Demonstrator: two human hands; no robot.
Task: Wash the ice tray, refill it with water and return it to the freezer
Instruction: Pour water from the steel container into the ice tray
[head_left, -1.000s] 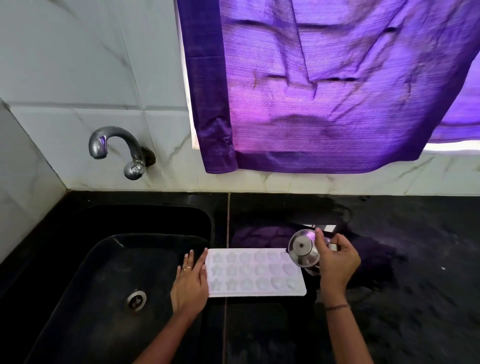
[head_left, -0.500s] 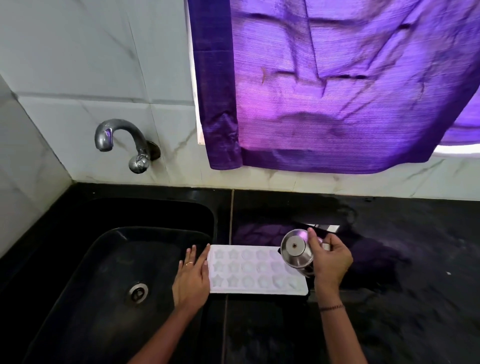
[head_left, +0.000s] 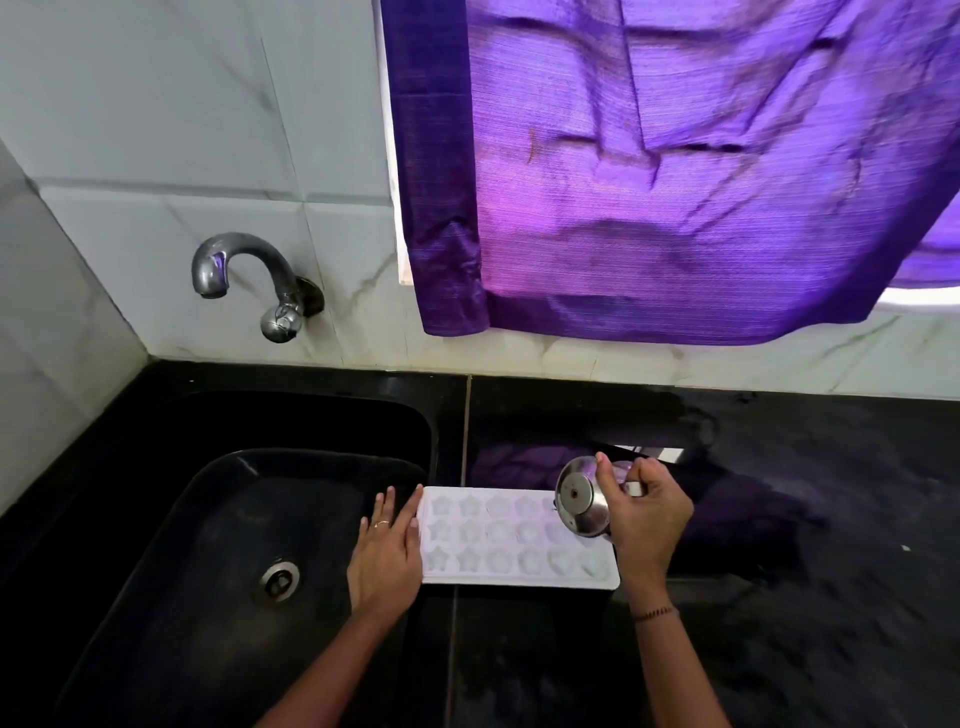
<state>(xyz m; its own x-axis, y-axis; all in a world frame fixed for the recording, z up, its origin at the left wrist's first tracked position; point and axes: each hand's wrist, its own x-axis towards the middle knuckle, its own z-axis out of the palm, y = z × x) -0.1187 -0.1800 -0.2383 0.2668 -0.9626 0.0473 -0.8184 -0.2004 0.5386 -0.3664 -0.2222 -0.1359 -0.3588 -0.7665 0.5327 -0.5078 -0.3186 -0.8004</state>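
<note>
Head view: the white ice tray (head_left: 498, 545) lies flat on the black counter (head_left: 779, 623), just right of the sink (head_left: 208, 519). The left hand (head_left: 387, 553) rests straight-fingered against its left end. The right hand (head_left: 649, 519) grips a tilted steel cup (head_left: 582, 504) over its right end.

The ice tray (head_left: 519, 577) looks like white matt plastic, smooth in its moulded cells, while the tumbler (head_left: 584, 506) is polished steel, mirror-bright on its flat base and rounded side. The tap (head_left: 244, 260) and the drain ring (head_left: 279, 580) are 2 more metal pieces, the tap glossy chrome. The sink (head_left: 156, 545) and counter (head_left: 831, 597) are black with a glossy polish, the counter stone-like and reflecting the purple curtain (head_left: 675, 182), a woven cloth with fine horizontal ribs and a soft sheen. The wall tiles (head_left: 156, 130) are white, smooth and glossy with grey veining.
</note>
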